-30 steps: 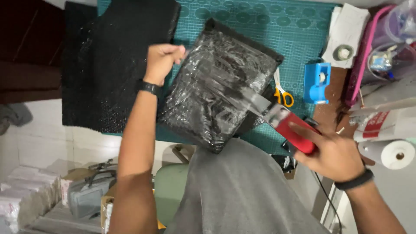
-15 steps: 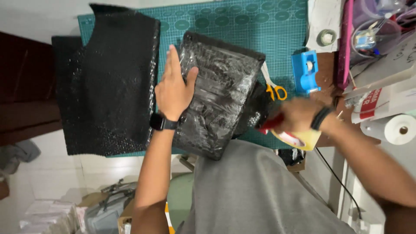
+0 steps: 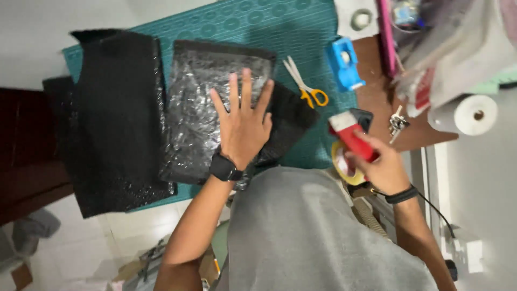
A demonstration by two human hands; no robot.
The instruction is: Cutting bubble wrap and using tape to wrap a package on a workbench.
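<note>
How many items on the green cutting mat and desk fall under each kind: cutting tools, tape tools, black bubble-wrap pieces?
Cutting tools: 1, the orange-handled scissors.
Tape tools: 2, the blue tape dispenser and the red tape gun.
Black bubble-wrap pieces: 2, the wrapped parcel and the loose sheet.
Total: 5

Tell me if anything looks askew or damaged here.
Nothing looks damaged. The black bubble-wrap parcel lies slightly askew on the green cutting mat, pinned flat by the left hand. The right hand holds a red tape dispenser.
</note>
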